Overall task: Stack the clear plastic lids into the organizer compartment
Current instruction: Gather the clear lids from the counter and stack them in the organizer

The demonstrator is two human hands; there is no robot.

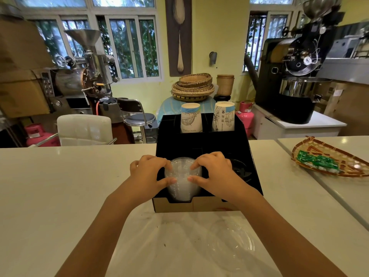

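Two hands close on one stack of clear plastic lids [182, 177], which stands in the near-left compartment of the black organizer [247, 156] on the pale counter [60, 176]. The left hand [148, 172] curls round the stack's left flank, thumb low on its near face and fingertips up by its top rim; the right hand [215, 170] mirrors it on the right flank, so the lids are pinched between the two sets of fingers, neither hand spread flat nor empty. The stack's long axis runs near to far and leans, its top face tipped away toward the far wall of the compartment while its lower end sits against the notched cardboard front lip; whether it has bottomed out I cannot tell, since the lip hides its foot. The stack lies dead between the hands and just beyond the wrists, equally close to each, so I judge that seating it calls for an even downward press from both sides, not a push from one. In the compartment just to the right a dark lid [238, 168] is dimly visible. Two paper cups [190, 118] stand upside down in the far slots. More clear lids [231, 240] lie loose on the counter near the right forearm, well apart from the organizer, which suggests the task is only partly done
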